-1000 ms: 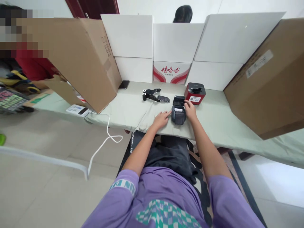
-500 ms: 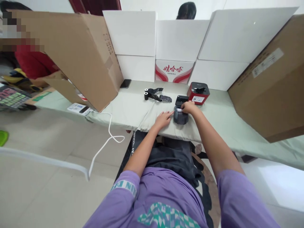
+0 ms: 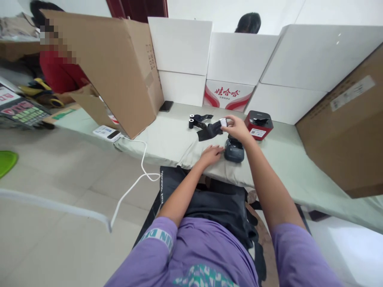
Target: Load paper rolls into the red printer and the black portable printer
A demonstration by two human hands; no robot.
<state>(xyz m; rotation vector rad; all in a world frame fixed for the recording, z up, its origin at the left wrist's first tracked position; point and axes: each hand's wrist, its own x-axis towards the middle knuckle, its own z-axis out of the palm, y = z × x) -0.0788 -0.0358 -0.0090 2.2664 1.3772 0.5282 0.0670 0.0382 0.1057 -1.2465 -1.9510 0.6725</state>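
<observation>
My right hand (image 3: 236, 127) pinches a small white roll (image 3: 223, 122), with a wide black strip (image 3: 209, 132) trailing from it to the left, above the table. Below that hand stands a small dark grey device (image 3: 234, 152), like a portable label printer, its lid raised and partly hidden by the hand. Flat on the cloth, its fingers stretched toward the device's left side, lies my left hand (image 3: 212, 154). Beyond it are two small rolls of black ribbon (image 3: 191, 121), their loose ends spread out to the right.
A red and black box-shaped thing (image 3: 259, 126) stands right of the device. White boxes (image 3: 182, 87) wall off the back, cardboard boxes (image 3: 344, 131) the sides. A phone (image 3: 166, 106) and a white power bank-like item (image 3: 107, 133) with a cable lie left. Other people are beyond.
My right hand has lifted the white roll with its black strip out of the dark device and moved it up and away. My left hand stays beside the device.
</observation>
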